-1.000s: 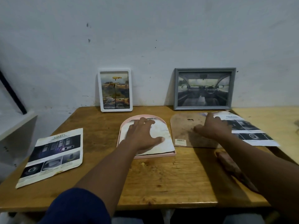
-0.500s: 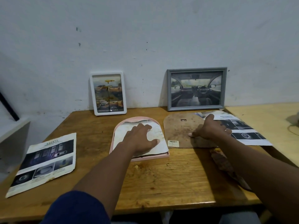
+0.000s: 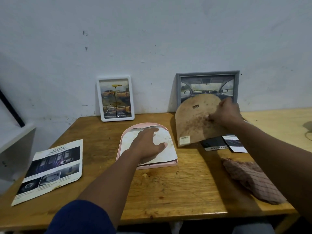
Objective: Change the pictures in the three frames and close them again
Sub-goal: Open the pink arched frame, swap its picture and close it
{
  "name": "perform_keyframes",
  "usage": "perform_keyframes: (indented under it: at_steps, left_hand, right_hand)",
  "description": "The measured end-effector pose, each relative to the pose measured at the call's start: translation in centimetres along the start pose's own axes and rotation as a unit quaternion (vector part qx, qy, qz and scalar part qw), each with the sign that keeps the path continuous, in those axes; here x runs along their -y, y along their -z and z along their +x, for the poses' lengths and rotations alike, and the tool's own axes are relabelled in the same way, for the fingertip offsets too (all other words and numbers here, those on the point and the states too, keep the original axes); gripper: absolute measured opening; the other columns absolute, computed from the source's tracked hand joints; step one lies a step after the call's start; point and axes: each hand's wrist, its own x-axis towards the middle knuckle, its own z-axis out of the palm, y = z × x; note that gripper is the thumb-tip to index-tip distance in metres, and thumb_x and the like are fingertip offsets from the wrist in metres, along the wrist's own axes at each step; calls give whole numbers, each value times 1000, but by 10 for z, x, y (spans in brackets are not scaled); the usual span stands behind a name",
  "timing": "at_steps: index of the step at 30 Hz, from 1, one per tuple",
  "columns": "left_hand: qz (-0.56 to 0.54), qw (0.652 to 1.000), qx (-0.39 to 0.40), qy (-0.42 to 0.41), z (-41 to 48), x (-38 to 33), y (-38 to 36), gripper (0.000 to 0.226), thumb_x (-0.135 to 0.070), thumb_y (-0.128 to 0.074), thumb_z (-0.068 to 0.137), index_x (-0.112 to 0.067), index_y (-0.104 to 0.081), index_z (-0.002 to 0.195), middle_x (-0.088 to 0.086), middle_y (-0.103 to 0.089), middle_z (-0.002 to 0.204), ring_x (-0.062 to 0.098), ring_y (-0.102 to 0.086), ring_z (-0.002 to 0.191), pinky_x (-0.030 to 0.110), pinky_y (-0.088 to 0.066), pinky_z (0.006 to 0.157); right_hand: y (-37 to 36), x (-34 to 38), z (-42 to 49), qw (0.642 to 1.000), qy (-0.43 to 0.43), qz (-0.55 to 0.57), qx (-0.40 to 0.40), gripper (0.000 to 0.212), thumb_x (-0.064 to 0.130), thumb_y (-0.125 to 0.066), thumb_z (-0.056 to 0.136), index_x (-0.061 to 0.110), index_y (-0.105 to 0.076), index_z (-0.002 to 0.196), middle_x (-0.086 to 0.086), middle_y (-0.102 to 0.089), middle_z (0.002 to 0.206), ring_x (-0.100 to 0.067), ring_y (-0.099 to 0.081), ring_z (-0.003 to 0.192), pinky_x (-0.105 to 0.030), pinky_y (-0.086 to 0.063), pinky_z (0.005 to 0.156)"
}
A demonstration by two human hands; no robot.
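Left hand (image 3: 145, 146), fingers spread flat and grasping nothing, presses a white arched sheet (image 3: 166, 149) into the pink arched frame (image 3: 158, 165) lying mid-table (image 3: 168, 191). Right hand (image 3: 226, 114), its grip closed on the brown arched backing board (image 3: 194, 122), holds it tilted, lower edge just above the table, before the grey-framed picture (image 3: 207, 86).

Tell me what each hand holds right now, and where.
Right hand grips the brown backing board at its right edge, lifted. Left hand only presses flat on the paper.

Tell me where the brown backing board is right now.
In the head view the brown backing board is right of centre, held tilted by the right hand, before the grey frame.
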Motion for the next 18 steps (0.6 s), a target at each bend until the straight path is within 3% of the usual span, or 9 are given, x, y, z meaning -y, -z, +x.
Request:
perform_keyframes:
  at_steps: [3,7,11,13,18]
  left_hand:
    - [-50,996,-77,-6,1,0,9,64,-50,-70,89,-31,-46,146,-3,-49,150,22,-45,137,42,-42,109]
    - [-91,984,-153,26,-1,11,31,49,-37,-63,96,-26,-50,142,1,-51,142,23,-50,128,44,-49,101]
    - [-128,974,-144,118,-14,37,45,54,-37,-58,99,-25,-44,149,4,-46,152,27,-48,134,50,-47,105]
    - [-143,970,-123,155,-22,49,47,56,-34,-58,100,-25,-41,152,5,-45,154,29,-48,135,52,-48,105]
    - [-161,968,-114,155,-33,61,50,50,-25,-58,100,-22,-45,148,5,-55,143,22,-57,115,38,-52,91]
  right_hand:
    - [8,13,8,998,-20,50,-24,83,38,-89,69,7,-45,133,-17,-50,130,-35,-56,111,-44,-54,82]
    - [-17,37,-11,994,-24,91,51,70,38,-86,71,8,-53,125,-16,-56,122,-31,-60,100,-42,-58,79]
    - [-75,62,-60,989,5,55,134,69,37,-85,74,12,-49,127,-13,-51,125,-27,-60,96,-36,-57,73]
    - [-100,71,-82,988,6,17,154,70,37,-82,77,11,-45,131,-15,-41,135,-28,-58,97,-36,-55,80]
    - [-128,80,-119,980,63,-90,163,66,44,-70,86,10,-44,137,-15,-34,141,-36,-49,119,-44,-49,94]
